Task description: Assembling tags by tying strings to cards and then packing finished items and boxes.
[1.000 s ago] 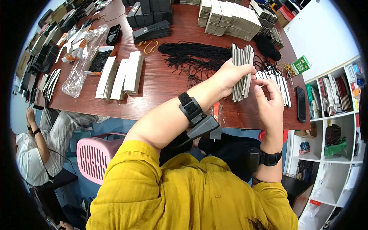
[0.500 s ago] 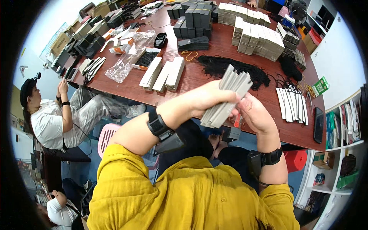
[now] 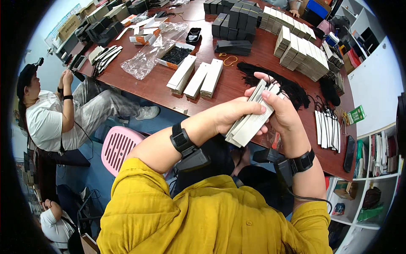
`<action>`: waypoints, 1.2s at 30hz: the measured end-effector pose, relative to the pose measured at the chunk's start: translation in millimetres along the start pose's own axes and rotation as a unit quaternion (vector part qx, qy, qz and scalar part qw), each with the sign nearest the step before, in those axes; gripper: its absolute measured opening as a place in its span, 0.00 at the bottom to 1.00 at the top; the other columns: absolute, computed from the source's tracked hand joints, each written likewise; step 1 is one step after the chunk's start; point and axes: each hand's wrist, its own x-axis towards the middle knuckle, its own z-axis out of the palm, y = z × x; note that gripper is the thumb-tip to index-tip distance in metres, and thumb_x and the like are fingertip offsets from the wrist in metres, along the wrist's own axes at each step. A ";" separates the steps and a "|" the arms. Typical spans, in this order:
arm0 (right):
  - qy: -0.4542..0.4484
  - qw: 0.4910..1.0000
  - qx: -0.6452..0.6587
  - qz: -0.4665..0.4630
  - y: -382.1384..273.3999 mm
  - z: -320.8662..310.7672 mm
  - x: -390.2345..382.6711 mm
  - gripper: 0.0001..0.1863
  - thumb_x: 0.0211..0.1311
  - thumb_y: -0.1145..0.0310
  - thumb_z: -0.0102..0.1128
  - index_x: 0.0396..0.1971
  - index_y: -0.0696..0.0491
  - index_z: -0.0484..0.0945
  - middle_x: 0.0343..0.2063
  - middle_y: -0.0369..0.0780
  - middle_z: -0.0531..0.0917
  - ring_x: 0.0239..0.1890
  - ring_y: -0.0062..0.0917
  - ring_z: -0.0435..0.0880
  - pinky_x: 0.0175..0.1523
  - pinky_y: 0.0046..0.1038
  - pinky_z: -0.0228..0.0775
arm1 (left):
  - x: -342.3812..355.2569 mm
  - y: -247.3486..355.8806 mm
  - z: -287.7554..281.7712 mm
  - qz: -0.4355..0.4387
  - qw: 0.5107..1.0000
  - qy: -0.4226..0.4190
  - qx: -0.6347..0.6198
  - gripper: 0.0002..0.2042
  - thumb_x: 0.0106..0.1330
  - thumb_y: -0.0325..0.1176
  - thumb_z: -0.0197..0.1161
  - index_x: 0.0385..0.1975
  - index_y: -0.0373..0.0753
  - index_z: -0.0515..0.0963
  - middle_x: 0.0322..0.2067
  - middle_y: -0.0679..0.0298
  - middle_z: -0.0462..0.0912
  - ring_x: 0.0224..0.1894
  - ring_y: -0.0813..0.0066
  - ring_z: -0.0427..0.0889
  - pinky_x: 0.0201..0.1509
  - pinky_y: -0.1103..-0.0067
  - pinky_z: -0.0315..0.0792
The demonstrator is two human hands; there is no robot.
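Over the table's near edge I hold a bundle of long pale tags (image 3: 250,127) between both hands. My left hand (image 3: 234,113) is closed round its lower left side, with the thumb lying on top. My right hand (image 3: 284,111) grips the upper right part, thumb pressed on the top face and fingers behind. Thin black cords show at the bundle's upper end. Just beyond lies a heap of black cords (image 3: 298,94). Fanned pale tags with black cords (image 3: 327,131) lie to the right of my right hand.
Stacks of pale tags (image 3: 211,78) stand left of centre, by a box of small black pieces (image 3: 179,55). Black blocks (image 3: 237,25) and bundled pale tags (image 3: 302,59) fill the far side. A phone (image 3: 349,153) lies at the right edge. A person (image 3: 48,106) sits left.
The bundle has turned so that its broad pale face shows, and its strips lie more evenly together. My right hand has moved up onto its upper end. The whole view has shifted slightly.
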 end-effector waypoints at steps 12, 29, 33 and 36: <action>-0.040 0.906 -0.389 -0.160 -2.4 24.9 63.2 0.31 0.45 0.77 0.65 0.53 0.54 0.66 0.40 0.37 0.77 0.42 0.17 0.75 0.50 0.23 0.69 | 12.6 5.7 -43.5 0.352 0.794 0.264 0.421 0.33 0.49 0.36 0.68 0.54 0.32 0.61 0.46 0.48 0.72 0.51 0.55 0.73 0.54 0.70 0.67; 0.144 0.975 -0.166 0.038 -15.0 -53.2 170.3 0.15 0.56 0.79 0.55 0.44 0.58 0.69 0.34 0.41 0.80 0.31 0.20 0.78 0.35 0.21 0.72 | 17.0 22.7 -24.5 0.017 0.620 0.315 0.718 0.26 0.49 0.40 0.65 0.39 0.25 0.66 0.33 0.41 0.78 0.39 0.48 0.79 0.45 0.67 0.72; 0.119 0.976 -0.178 0.049 13.8 -56.1 180.4 0.10 0.56 0.80 0.52 0.39 0.59 0.72 0.32 0.41 0.79 0.29 0.20 0.76 0.35 0.21 0.70 | 14.4 10.7 -23.1 0.008 0.543 0.361 0.758 0.30 0.49 0.45 0.68 0.41 0.25 0.67 0.36 0.40 0.77 0.41 0.48 0.78 0.47 0.67 0.72; 0.083 0.979 -0.182 0.035 32.9 -53.6 183.5 0.09 0.55 0.81 0.53 0.37 0.59 0.74 0.32 0.41 0.79 0.29 0.19 0.76 0.35 0.20 0.69 | 10.6 -0.3 -19.9 -0.005 0.514 0.378 0.770 0.34 0.48 0.51 0.69 0.42 0.25 0.67 0.39 0.41 0.75 0.42 0.48 0.78 0.45 0.67 0.73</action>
